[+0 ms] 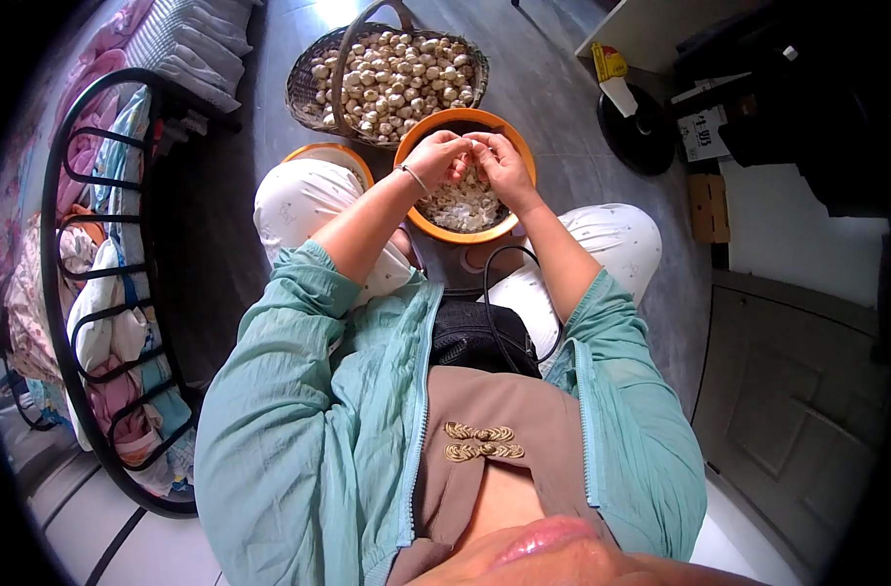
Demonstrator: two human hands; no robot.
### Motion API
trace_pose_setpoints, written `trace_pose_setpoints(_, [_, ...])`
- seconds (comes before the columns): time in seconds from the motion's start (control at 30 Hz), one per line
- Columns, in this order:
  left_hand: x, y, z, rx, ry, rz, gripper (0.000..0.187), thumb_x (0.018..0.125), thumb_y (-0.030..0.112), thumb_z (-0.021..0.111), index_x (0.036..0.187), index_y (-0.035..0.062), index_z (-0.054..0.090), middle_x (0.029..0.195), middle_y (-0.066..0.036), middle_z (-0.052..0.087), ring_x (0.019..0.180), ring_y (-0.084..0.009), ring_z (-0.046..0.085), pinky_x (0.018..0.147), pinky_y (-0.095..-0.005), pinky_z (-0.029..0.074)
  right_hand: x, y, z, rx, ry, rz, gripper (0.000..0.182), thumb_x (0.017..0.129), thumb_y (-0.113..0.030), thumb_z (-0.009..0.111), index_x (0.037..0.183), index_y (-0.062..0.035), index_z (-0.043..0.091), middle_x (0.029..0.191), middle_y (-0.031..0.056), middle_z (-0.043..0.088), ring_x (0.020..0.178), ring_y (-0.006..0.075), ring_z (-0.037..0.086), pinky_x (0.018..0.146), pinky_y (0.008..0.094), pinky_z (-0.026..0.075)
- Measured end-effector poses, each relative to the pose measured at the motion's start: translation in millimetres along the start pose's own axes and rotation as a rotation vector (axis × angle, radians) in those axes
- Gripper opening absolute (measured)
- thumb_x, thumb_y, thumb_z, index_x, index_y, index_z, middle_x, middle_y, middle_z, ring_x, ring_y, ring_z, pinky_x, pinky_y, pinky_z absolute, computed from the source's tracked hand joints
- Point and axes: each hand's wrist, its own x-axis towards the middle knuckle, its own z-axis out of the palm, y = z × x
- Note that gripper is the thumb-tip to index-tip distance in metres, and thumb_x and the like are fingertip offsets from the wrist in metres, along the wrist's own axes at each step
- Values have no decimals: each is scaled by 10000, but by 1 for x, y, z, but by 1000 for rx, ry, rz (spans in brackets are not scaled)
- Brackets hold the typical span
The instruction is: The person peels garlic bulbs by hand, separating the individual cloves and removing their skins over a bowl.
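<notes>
My left hand (440,156), with a bracelet on its wrist, and my right hand (501,170) meet fingertip to fingertip above an orange-rimmed basin (465,236). Both are closed in a pinch; whatever lies between the fingers is too small and covered to make out. Pale, papery garlic skins (462,212) fill the part of the basin that shows below my hands. Just beyond it stands a wicker basket (304,103) with a tall handle, heaped with whole garlic bulbs (392,78).
A second orange-rimmed container (318,149) sits at the left, partly covered by my knee. Further left is a black metal bed frame (55,254) with bedding. At the right are a round black base (637,129), a cardboard box (708,208) and a grey door panel (787,391).
</notes>
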Motion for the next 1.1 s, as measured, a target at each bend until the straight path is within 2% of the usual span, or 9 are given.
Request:
trace_pose_setpoints(0.13, [-1, 3, 2, 68, 10, -4, 155, 887, 179, 559, 906, 29, 528, 709, -21, 560, 529, -72, 537, 467, -187, 433, -1, 1, -1, 0, -16, 37, 229, 928, -207, 504, 1053, -44, 605, 990, 95, 574, 939, 196, 551, 837, 279, 434])
trace_pose_setpoints(0.2, [-1, 3, 3, 128, 45, -23, 120, 883, 158, 553, 907, 42, 532, 723, -23, 570, 558, -72, 544, 490, -203, 451, 1, 1, -2, -84, -20, -27, 243, 944, -233, 479, 1055, -55, 602, 941, 52, 585, 860, 143, 565, 731, 249, 462])
trace_pose_setpoints(0.23, [-1, 3, 4, 128, 44, -23, 120, 883, 158, 553, 907, 42, 532, 723, -23, 570, 558, -72, 544, 490, -203, 451, 0, 0, -3, -84, -20, -27, 243, 944, -233, 479, 1055, -55, 602, 941, 52, 585, 860, 143, 565, 731, 249, 462])
trace_pose_setpoints(0.3, [-1, 0, 5, 134, 116, -25, 95, 873, 149, 558, 912, 65, 538, 737, -16, 578, 593, -72, 550, 503, -223, 462, -1, -5, -6, 223, -38, 217, 253, 957, -261, 457, 1038, -73, 604, 883, 4, 582, 751, 79, 555, 598, 217, 462])
trace_pose_setpoints(0.4, [-1, 1, 5, 79, 113, -27, 83, 869, 152, 553, 917, 85, 544, 728, 2, 566, 606, -68, 543, 513, -228, 465, -1, -11, -3, 325, 24, 244, 251, 961, -290, 448, 1031, -87, 578, 847, -24, 578, 656, 36, 522, 504, 190, 431])
trace_pose_setpoints(0.7, [-3, 5, 8, 240, 108, -47, 282, 875, 378, 587, 916, 102, 547, 666, 46, 523, 535, -54, 490, 442, -202, 371, -1, -2, -5, 418, -39, 294, 271, 937, -339, 491, 1020, -83, 520, 799, -13, 574, 638, 46, 513, 521, 186, 424])
trace_pose_setpoints(0.8, [-3, 5, 7, 141, 98, -67, 246, 888, 343, 568, 909, 99, 546, 671, 43, 526, 537, -51, 490, 445, -205, 382, -1, -6, -7, 530, -98, 317, 243, 930, -292, 518, 1045, -78, 523, 794, -17, 578, 629, 44, 503, 535, 188, 420])
trace_pose_setpoints(1.03, [4, -4, 3, 175, 144, -58, 166, 906, 246, 515, 917, 81, 528, 690, 8, 524, 550, -76, 499, 467, -213, 414, -1, 2, 1, 233, -113, 184, 207, 929, -174, 515, 1103, -64, 530, 806, -16, 556, 612, 43, 481, 535, 189, 400])
trace_pose_setpoints(1.1, [7, -8, 1, 124, 142, -41, 183, 910, 245, 509, 932, 64, 512, 713, -7, 511, 561, -90, 499, 474, -221, 423, 1, 6, 4, 5, -50, -10, 189, 922, -137, 509, 1089, -56, 542, 815, -14, 538, 614, 41, 477, 542, 192, 400])
